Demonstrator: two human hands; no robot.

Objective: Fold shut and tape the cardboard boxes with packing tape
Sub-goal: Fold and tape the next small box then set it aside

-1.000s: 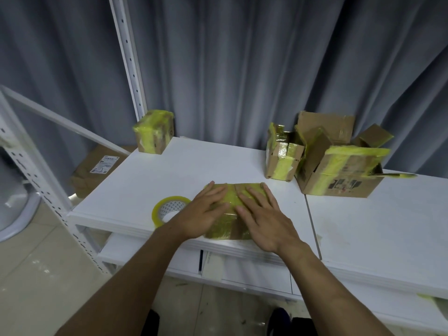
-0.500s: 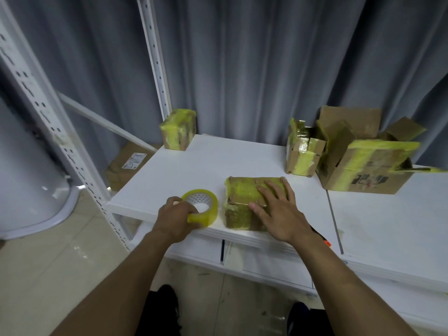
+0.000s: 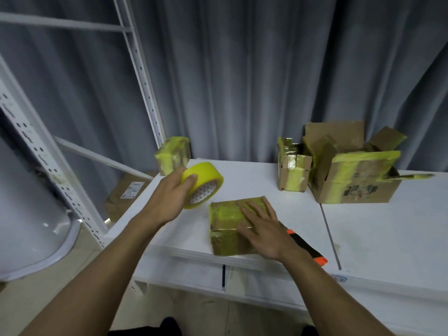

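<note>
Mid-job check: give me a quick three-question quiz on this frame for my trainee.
1. True or false: the left hand grips the tape roll clear of the table.
2. The right hand rests flat on: A) the tape roll, B) the near box, C) the table?
3. Fill in: the orange-black cutter lies to the ___ of the near box.
Key: 1 true; 2 B; 3 right.

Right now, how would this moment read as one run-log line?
left grip: holds yellow packing-tape roll above white table | right grip: flat on small taped cardboard box | next: likely tape box
</note>
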